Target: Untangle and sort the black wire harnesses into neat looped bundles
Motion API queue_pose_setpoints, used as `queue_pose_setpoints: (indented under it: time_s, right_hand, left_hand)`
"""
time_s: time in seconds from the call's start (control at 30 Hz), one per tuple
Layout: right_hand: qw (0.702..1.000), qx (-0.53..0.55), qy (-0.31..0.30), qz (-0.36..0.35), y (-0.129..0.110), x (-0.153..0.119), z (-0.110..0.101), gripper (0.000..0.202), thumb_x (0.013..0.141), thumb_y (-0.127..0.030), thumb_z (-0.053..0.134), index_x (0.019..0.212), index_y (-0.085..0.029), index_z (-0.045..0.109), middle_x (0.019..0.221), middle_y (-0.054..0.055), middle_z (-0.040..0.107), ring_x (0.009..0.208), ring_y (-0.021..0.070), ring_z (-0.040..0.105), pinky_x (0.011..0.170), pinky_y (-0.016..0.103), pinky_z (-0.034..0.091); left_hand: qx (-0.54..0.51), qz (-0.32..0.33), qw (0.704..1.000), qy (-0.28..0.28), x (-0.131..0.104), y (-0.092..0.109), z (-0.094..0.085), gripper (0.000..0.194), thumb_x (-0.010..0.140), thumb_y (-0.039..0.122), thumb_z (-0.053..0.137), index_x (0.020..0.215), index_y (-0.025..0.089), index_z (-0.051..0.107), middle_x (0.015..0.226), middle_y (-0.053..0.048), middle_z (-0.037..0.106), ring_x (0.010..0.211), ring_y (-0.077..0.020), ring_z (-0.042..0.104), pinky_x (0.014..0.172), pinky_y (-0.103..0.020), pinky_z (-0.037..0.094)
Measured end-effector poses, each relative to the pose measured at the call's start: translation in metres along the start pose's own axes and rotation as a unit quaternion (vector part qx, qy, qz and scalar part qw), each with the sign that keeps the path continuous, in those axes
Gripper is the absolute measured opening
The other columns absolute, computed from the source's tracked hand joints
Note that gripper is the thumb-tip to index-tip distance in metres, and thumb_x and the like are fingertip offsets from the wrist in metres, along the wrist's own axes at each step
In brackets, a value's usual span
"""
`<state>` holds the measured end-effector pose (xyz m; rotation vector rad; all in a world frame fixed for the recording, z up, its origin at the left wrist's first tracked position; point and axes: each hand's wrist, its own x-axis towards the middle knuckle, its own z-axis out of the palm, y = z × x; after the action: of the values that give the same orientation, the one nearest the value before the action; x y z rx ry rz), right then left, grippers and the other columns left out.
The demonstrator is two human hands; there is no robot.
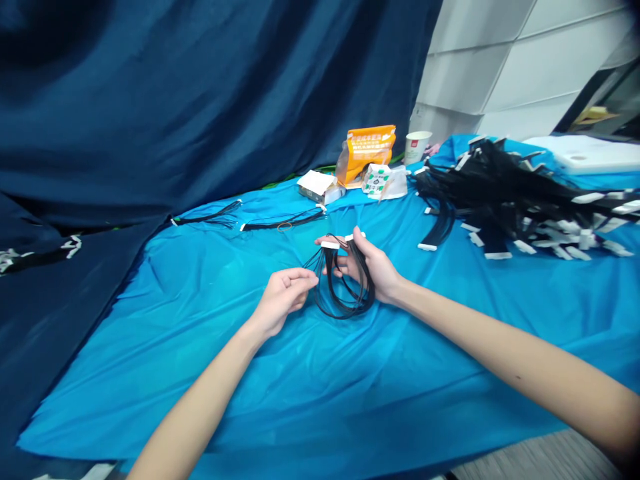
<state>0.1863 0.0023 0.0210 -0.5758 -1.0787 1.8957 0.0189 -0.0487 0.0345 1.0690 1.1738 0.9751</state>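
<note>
A looped black wire harness (370, 283) with white connectors hangs over the middle of the blue-covered table. My right hand (373, 267) grips it near a connector at its upper right, thumb on top. Just left of the loop, my left hand (286, 297) pinches thin loose wires between thumb and forefinger. One white connector (329, 245) shows at the top of the loop, between the two hands. Beyond them, two black wire bundles (280, 221) (213, 215) lie on the cloth, the nearer one with a small tan ring beside it.
A large heap of black cables (500, 193) with white connectors covers the right back of the table (240, 413). Behind my hands stand a small box (320, 188), an orange bag (370, 150), a white packet (383, 181) and a paper cup (417, 147). Dark curtain hangs behind.
</note>
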Motion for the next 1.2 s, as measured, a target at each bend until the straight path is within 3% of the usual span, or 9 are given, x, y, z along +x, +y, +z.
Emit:
queue_pose_setpoints:
  time_s: [0.17, 0.33, 0.53, 0.63, 0.77, 0.93, 1.07, 1.2]
  right_hand:
    - [1.000, 0.000, 0.004, -0.008, 0.001, 0.000, -0.001, 0.048, 0.087, -0.055, 0.038, 0.101, -0.017, 0.063, 0.085, 0.005, 0.065, 0.062, 0.0129, 0.060, 0.052, 0.021, 0.042]
    - [1.000, -0.003, 0.022, -0.003, 0.000, 0.000, 0.000, 0.048, 0.087, -0.056, 0.038, 0.100, -0.017, 0.063, 0.090, 0.006, 0.065, 0.063, 0.0130, 0.061, 0.052, 0.021, 0.042]
    - [0.999, -0.010, 0.041, -0.005, 0.001, 0.001, -0.001, 0.047, 0.086, -0.057, 0.040, 0.100, -0.018, 0.062, 0.090, 0.006, 0.066, 0.063, 0.0137, 0.061, 0.051, 0.022, 0.042]
    - [0.999, -0.003, 0.047, 0.000, 0.000, 0.002, -0.001, 0.047, 0.086, -0.056, 0.040, 0.100, -0.017, 0.062, 0.082, 0.005, 0.065, 0.063, 0.0141, 0.061, 0.051, 0.022, 0.042]
    - [0.999, 0.000, 0.054, 0.001, -0.001, 0.001, 0.000, 0.046, 0.087, -0.055, 0.039, 0.099, -0.016, 0.061, 0.080, 0.005, 0.065, 0.062, 0.0142, 0.061, 0.051, 0.022, 0.042]
    - [0.998, 0.001, 0.061, -0.001, 0.000, 0.003, -0.001, 0.045, 0.086, -0.054, 0.042, 0.098, -0.016, 0.062, 0.079, 0.005, 0.064, 0.059, 0.0125, 0.059, 0.050, 0.021, 0.043]
    - [0.999, 0.000, 0.047, -0.004, 0.002, 0.004, -0.003, 0.046, 0.087, -0.053, 0.040, 0.097, -0.016, 0.063, 0.074, 0.005, 0.064, 0.060, 0.0128, 0.059, 0.050, 0.021, 0.043]
    - [0.999, 0.000, 0.054, -0.005, 0.002, 0.003, -0.003, 0.045, 0.087, -0.054, 0.041, 0.096, -0.017, 0.064, 0.080, 0.005, 0.065, 0.060, 0.0123, 0.059, 0.050, 0.021, 0.043]
  left_hand:
    - [0.024, -0.023, 0.999, -0.036, -0.002, -0.001, 0.003, 0.030, 0.063, 0.037, 0.072, 0.073, 0.011, 0.059, 0.043, 0.009, 0.033, 0.037, -0.0006, 0.021, 0.037, -0.017, 0.011]
    - [0.087, -0.045, 0.987, -0.130, -0.006, 0.001, 0.003, 0.029, 0.067, 0.038, 0.070, 0.073, 0.010, 0.065, 0.042, 0.007, 0.037, 0.036, -0.0013, 0.025, 0.036, -0.017, 0.013]
    - [0.113, -0.016, 0.976, -0.187, -0.010, 0.004, -0.004, 0.033, 0.067, 0.039, 0.069, 0.083, 0.010, 0.070, 0.040, 0.003, 0.046, 0.032, -0.0032, 0.032, 0.034, -0.018, 0.018]
    - [0.098, 0.016, 0.983, -0.157, -0.009, 0.001, -0.008, 0.040, 0.065, 0.042, 0.070, 0.088, 0.011, 0.071, 0.038, 0.004, 0.043, 0.032, -0.0030, 0.029, 0.035, -0.019, 0.018]
    - [0.104, 0.072, 0.989, -0.075, -0.006, -0.004, -0.010, 0.040, 0.059, 0.045, 0.073, 0.083, 0.012, 0.074, 0.043, 0.002, 0.043, 0.040, -0.0039, 0.029, 0.040, -0.020, 0.021]
    - [0.104, 0.214, 0.971, 0.010, -0.002, -0.007, -0.009, 0.028, 0.059, 0.034, 0.076, 0.083, 0.020, 0.075, 0.055, 0.002, 0.038, 0.055, -0.0077, 0.036, 0.051, -0.021, 0.030]
    - [0.076, 0.245, 0.966, 0.004, -0.001, -0.007, -0.008, 0.027, 0.061, 0.031, 0.076, 0.087, 0.023, 0.074, 0.069, -0.001, 0.046, 0.063, -0.0085, 0.041, 0.053, -0.021, 0.031]
    - [0.029, 0.195, 0.980, -0.031, -0.003, -0.006, -0.008, 0.035, 0.061, 0.044, 0.074, 0.083, 0.017, 0.074, 0.069, -0.003, 0.050, 0.060, -0.0090, 0.042, 0.050, -0.022, 0.030]
